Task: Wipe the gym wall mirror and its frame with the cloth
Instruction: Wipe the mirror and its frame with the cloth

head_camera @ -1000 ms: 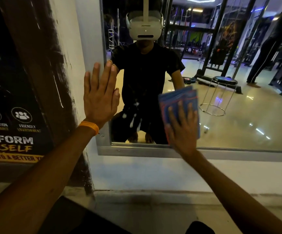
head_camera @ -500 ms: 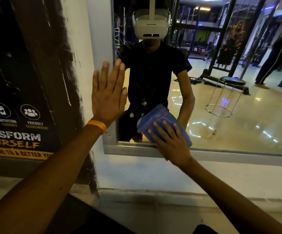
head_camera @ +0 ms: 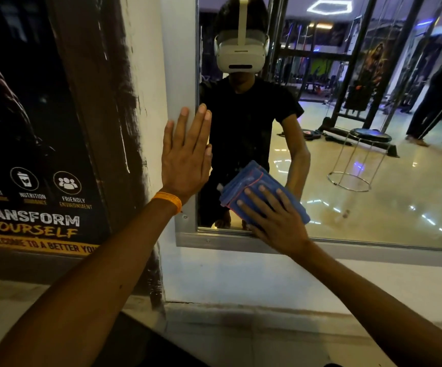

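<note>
At gym mirror (head_camera: 373, 207) lower corner: right hand (head_camera: 272, 218), spread flat, presses folded blue cloth (head_camera: 249, 181); left hand (head_camera: 187, 160) open-palmed on frame (head_camera: 180, 62). Cloth likely soft, best palm-pressed.

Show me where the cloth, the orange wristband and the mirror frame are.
cloth (head_camera: 246, 181), head view, on its bare upper fold
orange wristband (head_camera: 168, 200), head view, middle of the band
mirror frame (head_camera: 228, 241), head view, on its bottom bar
</note>
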Demonstrator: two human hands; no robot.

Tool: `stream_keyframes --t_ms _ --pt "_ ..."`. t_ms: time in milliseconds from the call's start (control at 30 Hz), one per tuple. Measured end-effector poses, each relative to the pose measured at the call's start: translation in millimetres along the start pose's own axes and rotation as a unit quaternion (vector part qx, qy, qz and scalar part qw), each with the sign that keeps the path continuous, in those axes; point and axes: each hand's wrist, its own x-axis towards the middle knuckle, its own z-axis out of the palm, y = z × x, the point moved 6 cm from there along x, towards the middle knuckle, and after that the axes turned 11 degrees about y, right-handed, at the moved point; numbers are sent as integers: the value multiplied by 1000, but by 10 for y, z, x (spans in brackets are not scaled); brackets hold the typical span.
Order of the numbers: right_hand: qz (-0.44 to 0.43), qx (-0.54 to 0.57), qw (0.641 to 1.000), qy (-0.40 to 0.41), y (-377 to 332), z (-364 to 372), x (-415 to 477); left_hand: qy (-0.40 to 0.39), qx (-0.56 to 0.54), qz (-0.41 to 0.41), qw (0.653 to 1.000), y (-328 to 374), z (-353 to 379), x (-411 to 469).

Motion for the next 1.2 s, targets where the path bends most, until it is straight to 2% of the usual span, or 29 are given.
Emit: stream_keyframes --t_ms 100,200,267,333,467,567,633,700,767,800,900,933,1000,1067,1133,1200 --pt "-10 1 1000 -4 257 -161 260 -4 -36 -4 999 -33 -83 76" --pt "116 24 991 61 682 -437 917 34 -101 -56 993 -134 -164 610" --pt "171 17 981 88 801 -516 1204 41 -100 -72 992 -172 -179 989" --pt "151 11 984 93 655 -425 1155 45 -68 -58 995 -185 -164 1117" --pt "-35 -1 999 11 -97 -6 357 54 -71 -43 995 -195 -160 1045" --pt "-91 11 996 -4 15 -49 411 62 -77 -47 994 -186 -162 1067" --pt "-62 20 997 43 310 -253 811 59 -79 -47 994 -197 -143 1052" --pt "42 7 995 90 620 -392 1154 59 -84 -48 994 -205 -130 1036" --pt "116 -1 986 117 579 -377 1193 62 -94 -51 992 -207 -131 1050" --pt "101 1 989 110 359 -290 1073 63 -100 -52 992 -208 -130 1054" --pt "-66 -6 998 6 -456 58 366 70 -109 -56 990 -209 -142 1051" --pt "-99 -20 995 -23 -517 123 208 71 -111 -58 990 -211 -142 1048" --pt "-142 -24 989 -24 -402 109 276 72 -111 -60 989 -205 -140 1042" --pt "-133 -4 991 -8 -142 23 577 72 -112 -60 989 -209 -132 1045" --pt "-64 3 998 10 117 -63 856 74 -109 -61 989 -216 -133 1043" --pt "15 9 999 38 61 -103 902 76 -111 -59 989 -221 -124 1040"
